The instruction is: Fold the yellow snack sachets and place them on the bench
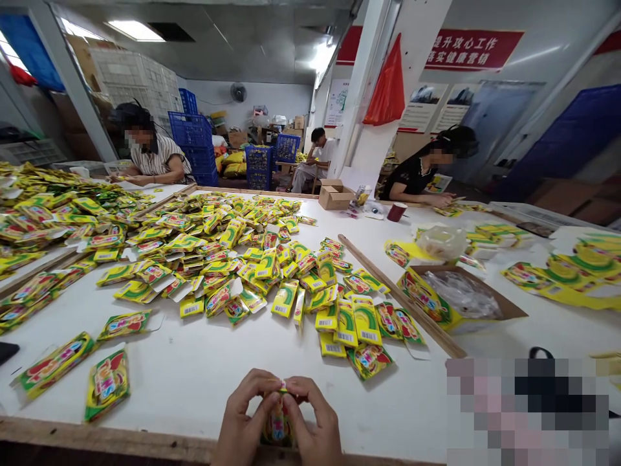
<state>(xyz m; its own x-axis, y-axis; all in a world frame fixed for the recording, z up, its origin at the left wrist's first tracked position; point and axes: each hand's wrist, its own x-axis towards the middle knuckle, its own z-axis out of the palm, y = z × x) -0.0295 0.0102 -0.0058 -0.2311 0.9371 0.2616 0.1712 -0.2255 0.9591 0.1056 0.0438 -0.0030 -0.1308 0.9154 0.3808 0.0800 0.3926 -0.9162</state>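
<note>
At the near edge of the white table (pixel 194 369), my left hand (pixel 245 417) and my right hand (pixel 315 421) both grip one small yellow and green printed carton (pixel 278 424). Thumbs press its front face while the fingertips meet at its top end. Part of the carton is covered by my fingers. Beyond my hands spreads a big pile of like cartons (pixel 233 239), some with white end flaps sticking out. Off to the left, a single carton (pixel 109 385) lies apart from the pile, near a longer carton (pixel 58 366) with an opened end.
A wooden strip (pixel 398 294) divides the table on the right. Past it stands an open yellow box (pixel 431 304) with clear plastic inside. A brown cardboard box (pixel 334 194) and a dark red cup (pixel 396 211) sit farther back. Several people work or sit around; a blurred patch hides the lower right.
</note>
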